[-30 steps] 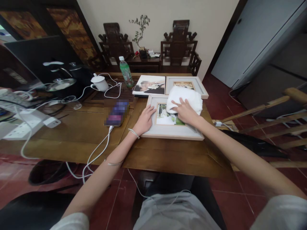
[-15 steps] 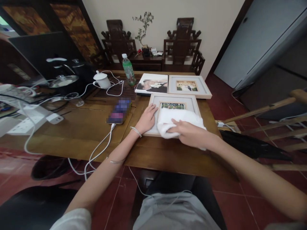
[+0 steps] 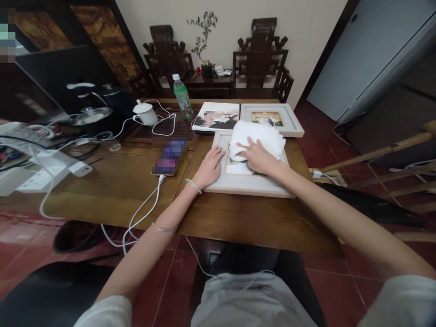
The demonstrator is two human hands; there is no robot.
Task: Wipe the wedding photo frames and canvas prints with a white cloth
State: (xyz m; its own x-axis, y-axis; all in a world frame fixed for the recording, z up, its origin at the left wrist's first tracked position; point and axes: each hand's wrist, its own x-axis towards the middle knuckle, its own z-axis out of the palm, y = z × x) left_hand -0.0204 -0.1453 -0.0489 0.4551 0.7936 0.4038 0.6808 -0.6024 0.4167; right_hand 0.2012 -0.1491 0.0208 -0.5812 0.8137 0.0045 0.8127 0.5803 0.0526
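A light wooden picture frame (image 3: 252,185) lies flat on the table in front of me, its pale mat around a photo that is mostly covered. My left hand (image 3: 210,167) rests on the frame's left edge, fingers stretched out. On the upper part of the frame, a folded white cloth (image 3: 260,134) hides much of the picture. My right hand (image 3: 258,155) presses down on this cloth, its fingers partly spread and bearing on the fabric. Just behind are a second framed photo (image 3: 293,120) and, left of it, a print with a dark-and-white picture (image 3: 218,116).
A phone (image 3: 169,156) on a charging cable lies left of the frame. Farther left are a white lidded cup (image 3: 146,113), a green-labelled bottle (image 3: 183,97), a power strip (image 3: 44,175) and tangled cables. The wooden table's front edge (image 3: 238,238) is close to my lap.
My right hand has pushed the white cloth away from me, from the frame's near part to its far edge. The lower mat now shows. My left hand has stayed put.
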